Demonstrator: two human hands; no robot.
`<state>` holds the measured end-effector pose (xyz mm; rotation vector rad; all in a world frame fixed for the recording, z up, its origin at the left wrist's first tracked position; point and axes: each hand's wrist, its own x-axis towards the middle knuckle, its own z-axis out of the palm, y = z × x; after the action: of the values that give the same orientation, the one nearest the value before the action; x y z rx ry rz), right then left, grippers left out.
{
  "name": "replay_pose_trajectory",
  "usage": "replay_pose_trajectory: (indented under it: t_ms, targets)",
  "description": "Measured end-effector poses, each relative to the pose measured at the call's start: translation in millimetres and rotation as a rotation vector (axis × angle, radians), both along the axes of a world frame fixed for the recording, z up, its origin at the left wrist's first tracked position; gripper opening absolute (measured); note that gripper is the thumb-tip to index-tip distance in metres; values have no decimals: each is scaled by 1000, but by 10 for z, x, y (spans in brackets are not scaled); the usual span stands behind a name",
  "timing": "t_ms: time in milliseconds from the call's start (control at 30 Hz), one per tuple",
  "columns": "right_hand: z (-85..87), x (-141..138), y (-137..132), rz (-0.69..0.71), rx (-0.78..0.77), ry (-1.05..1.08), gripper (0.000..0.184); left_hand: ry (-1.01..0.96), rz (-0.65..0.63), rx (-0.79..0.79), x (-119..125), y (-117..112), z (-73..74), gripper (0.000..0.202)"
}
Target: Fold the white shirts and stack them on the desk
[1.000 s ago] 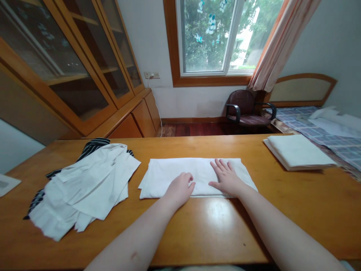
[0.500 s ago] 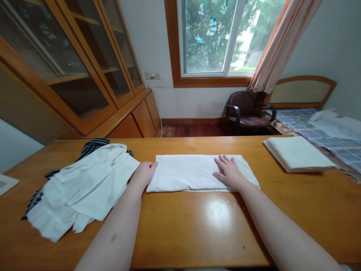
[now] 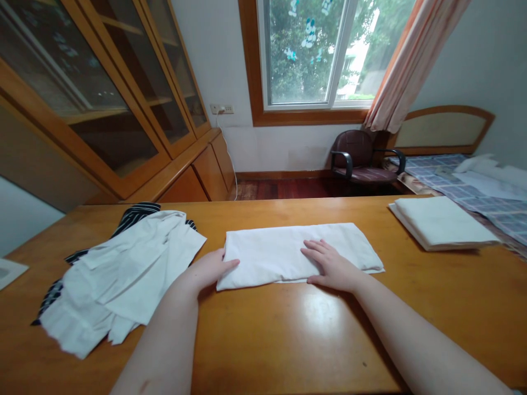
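A folded white cloth (image 3: 267, 249) lies as a long flat strip on the wooden table, its right end slightly farther away than its left. At the left edge, my left hand (image 3: 208, 269) holds the cloth, thumb on top and the other fingers mostly hidden at or under the side. My right hand (image 3: 331, 267) rests palm down with fingers spread, right of the cloth's middle and over its near edge. Left of my left hand sits a loose heap of white cloth (image 3: 135, 269), with black striped fabric (image 3: 134, 216) showing beneath it.
A neatly folded white stack (image 3: 444, 222) lies at the table's far right. The wooden table (image 3: 255, 334) ends at a far edge, beyond which stand an armchair (image 3: 356, 156), a bed (image 3: 469, 170) and a glass-door cabinet (image 3: 164, 109). A flat white item (image 3: 12, 271) lies far left.
The cloth has turned slightly, its left end coming nearer to me. My right hand has slid left and nearer; my left thumb now lies over the cloth's left edge.
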<state>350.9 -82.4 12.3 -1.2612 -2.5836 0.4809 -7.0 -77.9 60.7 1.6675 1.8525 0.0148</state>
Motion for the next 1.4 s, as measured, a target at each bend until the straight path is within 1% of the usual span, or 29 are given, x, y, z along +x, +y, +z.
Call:
replay_pose_trajectory:
  t_ms: [100, 200, 333, 400, 533, 767, 867, 1000, 1100, 1200, 1300, 1400]
  targets:
    - [-32, 5, 2, 5, -2, -21, 81, -23, 2, 19, 25, 22, -29, 56]
    - [-36, 2, -6, 6, 4, -38, 79, -39, -10, -4, 27, 22, -7, 52]
    - [-27, 1, -9, -5, -5, -38, 78, -50, -69, -99, 21, -25, 61, 42]
    - [-25, 4, -5, -8, -10, -31, 78, -2, -67, -130, 34, -61, 87, 45]
    - [-34, 13, 6, -6, -16, -13, 80, 98, -47, -76, 105, -134, 114, 51]
    - [-60, 22, 21, -4, -8, -19, 84, 127, -162, -26, 207, -205, 123, 58]
    - [-49, 17, 20, -10, -11, -26, 84, 129, -133, -12, 237, -226, 109, 63]
    - [-16, 8, 18, -16, -25, -24, 83, 45, -63, 13, 282, -208, 70, 70]
    - [3, 4, 18, -13, -29, -35, 84, 7, -6, 73, 302, -144, 38, 66]
    - [8, 3, 17, -12, -35, -31, 84, -17, 21, 119, 299, -73, 11, 61]
    - [-5, 5, 18, -18, -40, -20, 84, -8, 29, 171, 272, -26, -17, 62]
    - [-33, 12, 28, -24, -46, -11, 86, -28, 82, 283, 233, 1, -55, 65]
